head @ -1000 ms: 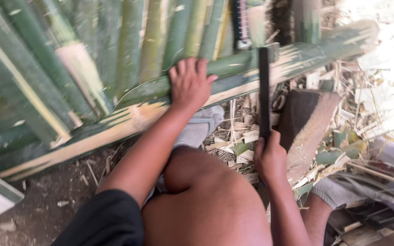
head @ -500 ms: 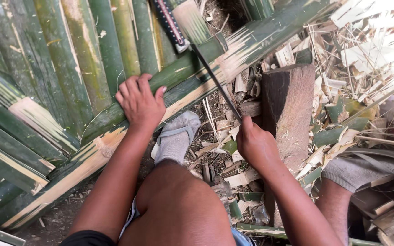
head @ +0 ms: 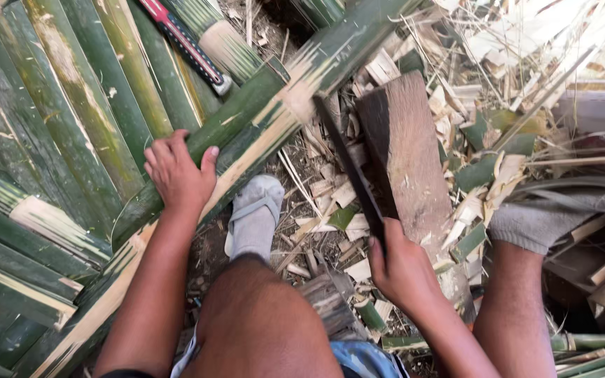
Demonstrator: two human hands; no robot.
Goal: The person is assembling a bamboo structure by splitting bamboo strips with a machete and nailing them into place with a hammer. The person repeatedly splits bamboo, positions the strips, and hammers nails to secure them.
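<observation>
The left hand [head: 176, 171] lies palm down on a long split bamboo pole [head: 246, 119], fingers spread and curled over its top edge, thumb out toward 2 o'clock; it presses on the pole rather than closing round it. The pole's long axis runs from 7 o'clock to 1 o'clock across the view, its pale cut face turned toward the person and its far end reaching the top edge.

The right hand [head: 404, 269] is closed tight round the handle of a big knife [head: 351, 171]. The dark blade points from the hand toward 11 o'clock, and its tip touches the pole's split face where the fibres look frayed. The blade lies just beside the left edge of a wooden block [head: 404, 150], whose long axis runs about 12 to 6 o'clock.

At 6 o'clock from the pole is a foot in a grey sock and sandal [head: 253, 217], standing on chips and shavings [head: 330, 210]. More green bamboo strips [head: 57, 119] lie side by side at 9 to 11 o'clock. A red and black hand saw [head: 183, 42] rests on them near 11 o'clock, pointing toward 5 o'clock.
</observation>
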